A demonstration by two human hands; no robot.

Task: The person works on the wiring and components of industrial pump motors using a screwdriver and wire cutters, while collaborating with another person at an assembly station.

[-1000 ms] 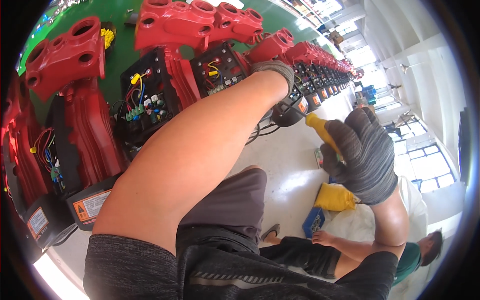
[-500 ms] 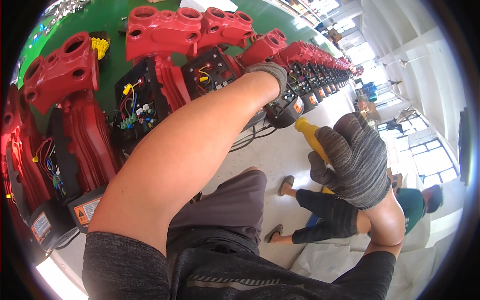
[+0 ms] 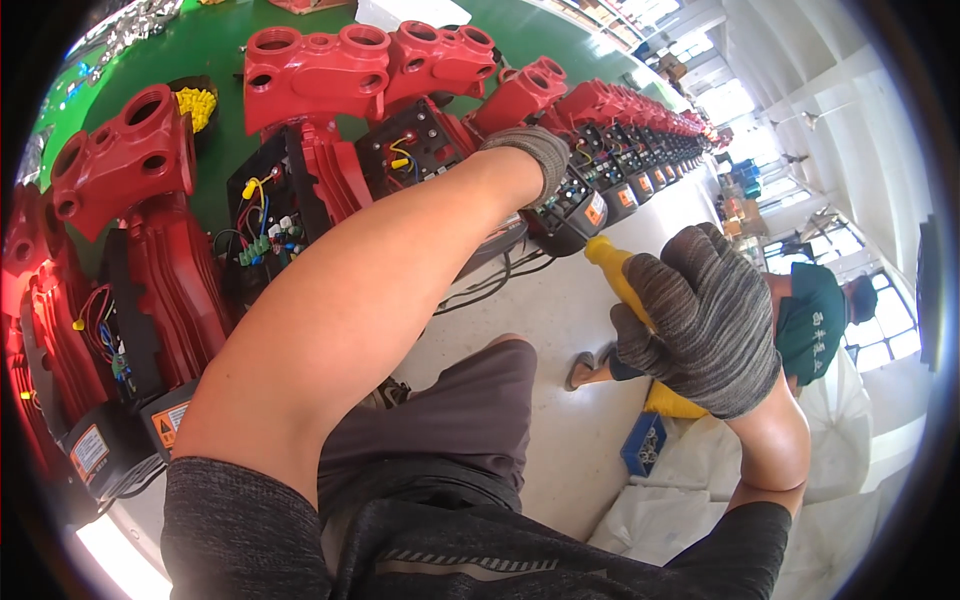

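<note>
My right hand (image 3: 700, 320), in a grey striped knit glove, is closed round a yellow screwdriver (image 3: 608, 260). Its rounded yellow end points toward the row of red machines; no blade shows. My left arm stretches across to the far side of that row, and my left hand (image 3: 540, 158), gloved in grey, is by a red casting (image 3: 520, 95) and an open black terminal box (image 3: 565, 220). The left fingers are hidden behind the wrist and glove. Nearer, another open black box (image 3: 270, 215) shows coloured wires, green terminals and a yellow wire cap (image 3: 250, 187).
Red pump-like castings (image 3: 120, 165) stand in a long row on a green surface (image 3: 215, 50). Yellow caps fill a dark container (image 3: 195, 108). Black cables (image 3: 490, 280) hang below the boxes. At right are a co-worker (image 3: 808, 320), white sacks (image 3: 720, 470) and a blue bin (image 3: 643, 443).
The co-worker has moved away to the upper right, uncovering the blue bin and a yellow bag. My view has shifted slightly; both my hands keep nearly the same place.
</note>
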